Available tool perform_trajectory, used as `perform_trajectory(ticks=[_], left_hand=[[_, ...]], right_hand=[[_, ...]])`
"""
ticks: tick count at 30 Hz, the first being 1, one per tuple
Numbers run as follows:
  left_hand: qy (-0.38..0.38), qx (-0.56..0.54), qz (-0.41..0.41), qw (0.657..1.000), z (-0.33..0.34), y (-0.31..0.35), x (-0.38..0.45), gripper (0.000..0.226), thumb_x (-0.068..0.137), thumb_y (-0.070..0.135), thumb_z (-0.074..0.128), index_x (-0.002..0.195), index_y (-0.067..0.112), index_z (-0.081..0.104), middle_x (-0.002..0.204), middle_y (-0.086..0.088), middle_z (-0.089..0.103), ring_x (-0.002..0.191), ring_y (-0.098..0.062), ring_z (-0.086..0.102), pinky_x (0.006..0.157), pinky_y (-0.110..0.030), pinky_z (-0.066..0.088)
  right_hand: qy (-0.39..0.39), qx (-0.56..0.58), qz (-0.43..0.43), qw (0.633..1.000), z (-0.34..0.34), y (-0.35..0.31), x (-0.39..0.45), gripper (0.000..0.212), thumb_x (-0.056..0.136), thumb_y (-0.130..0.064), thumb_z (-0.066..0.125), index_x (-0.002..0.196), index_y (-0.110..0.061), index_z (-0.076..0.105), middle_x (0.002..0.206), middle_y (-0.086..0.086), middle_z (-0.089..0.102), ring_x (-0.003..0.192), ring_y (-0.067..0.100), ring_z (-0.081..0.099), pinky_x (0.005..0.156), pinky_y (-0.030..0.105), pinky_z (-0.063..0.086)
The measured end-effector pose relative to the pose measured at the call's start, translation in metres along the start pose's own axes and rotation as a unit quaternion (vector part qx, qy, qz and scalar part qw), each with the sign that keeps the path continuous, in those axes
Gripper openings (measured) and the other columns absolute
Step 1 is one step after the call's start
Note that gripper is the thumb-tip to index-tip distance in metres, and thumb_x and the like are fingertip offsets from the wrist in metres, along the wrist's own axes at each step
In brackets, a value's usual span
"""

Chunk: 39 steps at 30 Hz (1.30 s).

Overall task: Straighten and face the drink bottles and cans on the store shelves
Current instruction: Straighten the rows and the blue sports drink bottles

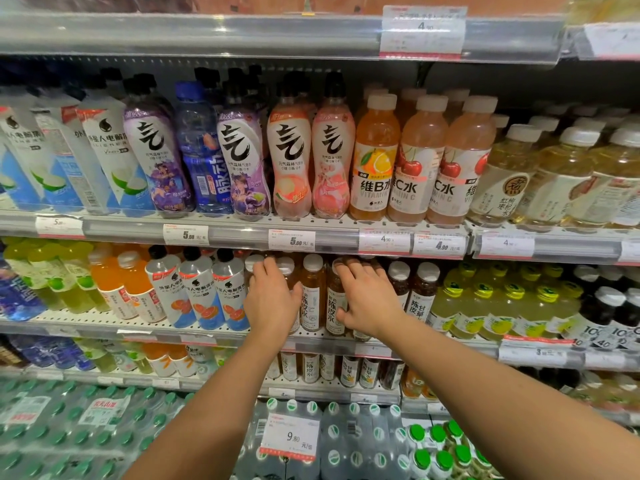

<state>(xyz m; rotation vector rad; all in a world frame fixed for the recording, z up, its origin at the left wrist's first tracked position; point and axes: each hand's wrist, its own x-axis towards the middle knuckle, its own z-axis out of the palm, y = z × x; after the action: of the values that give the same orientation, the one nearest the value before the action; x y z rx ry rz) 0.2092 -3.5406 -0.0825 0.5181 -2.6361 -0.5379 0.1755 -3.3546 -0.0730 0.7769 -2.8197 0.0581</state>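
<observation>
While both arms reach into the second shelf (pixel 104 322), the left hand (pixel 272 299) wraps an amber tea bottle (pixel 289 289) and the right hand (pixel 369 299) curls round its neighbour (pixel 336 306), likely to turn labels forward. Between them, a third tea bottle (pixel 312 292) already faces out. Above, a blue bottle (pixel 204 150) sits out of place among purple ones.

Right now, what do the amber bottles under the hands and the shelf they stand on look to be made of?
The amber bottles look like clear glossy plastic: the brown drink shows through, with printed wrap labels and white caps, probably plastic too. The left hand and right hand rest on them. The shelf looks like pale painted metal with rows of punched holes.
</observation>
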Motion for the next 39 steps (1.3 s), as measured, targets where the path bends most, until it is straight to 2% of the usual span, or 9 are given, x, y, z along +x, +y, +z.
perform_trajectory(ticks=[4,7,11,16,21,26,31,35,39], left_hand=[[-0.008,0.028,0.034,0.999,-0.015,0.001,0.008,0.043,0.093,0.035,0.066,0.126,0.012,0.05,0.127,-0.008,0.051,0.107,-0.028,0.06,0.07,-0.038,0.052],[-0.015,0.049,0.072,0.996,-0.02,-0.005,0.015,0.037,0.095,0.029,0.064,0.127,0.012,0.054,0.13,-0.008,0.052,0.111,-0.028,0.06,0.076,-0.04,0.053],[-0.03,0.06,0.112,0.991,-0.024,-0.013,0.021,0.033,0.098,0.033,0.06,0.125,0.014,0.057,0.125,-0.007,0.058,0.109,-0.028,0.062,0.076,-0.04,0.051],[-0.057,0.031,0.092,0.994,-0.028,-0.013,0.03,0.027,0.098,0.039,0.06,0.109,0.015,0.064,0.099,-0.007,0.072,0.096,-0.029,0.068,0.064,-0.033,0.043],[-0.056,0.026,0.089,0.994,-0.026,-0.017,0.035,0.024,0.097,0.04,0.062,0.106,0.018,0.063,0.098,-0.008,0.07,0.096,-0.031,0.066,0.066,-0.035,0.045],[-0.067,0.035,0.09,0.993,-0.024,-0.013,0.038,0.021,0.099,0.036,0.061,0.103,0.015,0.063,0.101,-0.011,0.067,0.098,-0.032,0.064,0.073,-0.038,0.048],[-0.067,0.03,0.108,0.991,-0.023,-0.015,0.038,0.023,0.1,0.034,0.06,0.104,0.012,0.062,0.102,-0.013,0.067,0.098,-0.034,0.064,0.078,-0.043,0.053],[-0.063,0.032,0.116,0.991,-0.022,-0.02,0.04,0.024,0.1,0.034,0.059,0.107,0.011,0.062,0.103,-0.015,0.066,0.099,-0.036,0.064,0.076,-0.041,0.05],[-0.072,0.024,0.119,0.99,-0.019,-0.024,0.043,0.026,0.1,0.036,0.058,0.11,0.012,0.062,0.102,-0.013,0.068,0.101,-0.034,0.063,0.071,-0.036,0.042]], right_hand=[[-0.003,0.002,-0.003,1.0,0.0,0.001,0.0,0.089,0.08,-0.052,0.066,0.154,-0.018,0.031,0.144,0.006,0.046,0.131,0.031,0.049,0.117,0.051,0.03],[-0.008,0.004,-0.002,1.0,-0.002,0.0,-0.001,0.089,0.08,-0.052,0.066,0.154,-0.019,0.031,0.144,0.006,0.046,0.13,0.031,0.049,0.115,0.05,0.032],[-0.019,0.005,0.005,1.0,-0.008,-0.001,0.003,0.08,0.083,-0.049,0.066,0.151,-0.019,0.035,0.14,0.005,0.05,0.128,0.03,0.051,0.11,0.049,0.038],[-0.003,-0.004,0.02,1.0,-0.02,-0.009,0.02,0.055,0.092,-0.047,0.058,0.137,-0.017,0.047,0.122,0.007,0.062,0.108,0.031,0.063,0.09,0.046,0.052],[-0.02,-0.012,0.015,1.0,-0.02,-0.026,0.044,0.047,0.097,-0.052,0.055,0.124,-0.014,0.055,0.105,0.007,0.069,0.094,0.029,0.068,0.072,0.04,0.058],[-0.075,0.021,0.035,0.996,-0.02,-0.037,0.064,0.035,0.098,-0.046,0.059,0.12,-0.018,0.059,0.109,0.006,0.068,0.102,0.029,0.065,0.077,0.037,0.052],[-0.114,0.073,0.088,0.987,-0.009,-0.033,0.077,0.045,0.098,-0.05,0.06,0.128,-0.017,0.057,0.114,0.006,0.067,0.107,0.027,0.064,0.081,0.037,0.052],[-0.127,0.097,0.049,0.986,-0.017,-0.027,0.079,0.057,0.095,-0.041,0.068,0.141,-0.013,0.05,0.136,0.011,0.06,0.124,0.03,0.056,0.103,0.041,0.048],[-0.137,0.1,0.025,0.985,-0.017,-0.023,0.078,0.061,0.09,-0.041,0.073,0.142,-0.017,0.051,0.137,0.008,0.061,0.125,0.03,0.057,0.104,0.046,0.048]])
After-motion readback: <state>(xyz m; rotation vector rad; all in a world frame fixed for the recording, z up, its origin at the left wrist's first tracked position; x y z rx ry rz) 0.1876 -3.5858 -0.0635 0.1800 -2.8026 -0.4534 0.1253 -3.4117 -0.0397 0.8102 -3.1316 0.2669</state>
